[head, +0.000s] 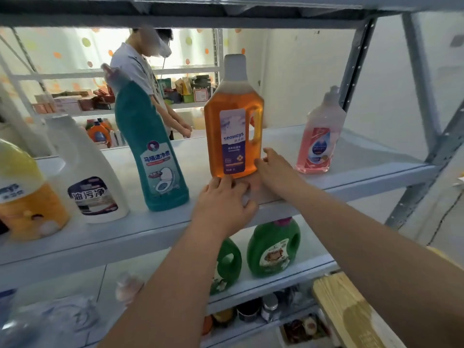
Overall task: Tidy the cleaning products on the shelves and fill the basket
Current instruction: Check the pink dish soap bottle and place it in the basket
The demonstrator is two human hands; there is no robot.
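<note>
An amber bottle (234, 126) with a grey cap and purple label stands upright on the pale blue shelf (150, 232). My right hand (275, 169) rests at its lower right corner, fingertips touching the base. My left hand (223, 204) lies on the shelf just in front of the bottle, fingers spread, holding nothing. Left of it stand a teal toilet-cleaner bottle (153, 151), a white bottle (88, 177) and a yellow-orange bottle (25, 197). A pink bottle (320, 139) stands to the right. No basket is visible.
Two green detergent jugs (273, 247) sit on the shelf below, with jars (268, 306) lower down. A wooden plank (351, 312) lies at the lower right. Behind the rack, another person (145, 79) stands at a second shelf unit. Metal uprights (356, 66) frame the right side.
</note>
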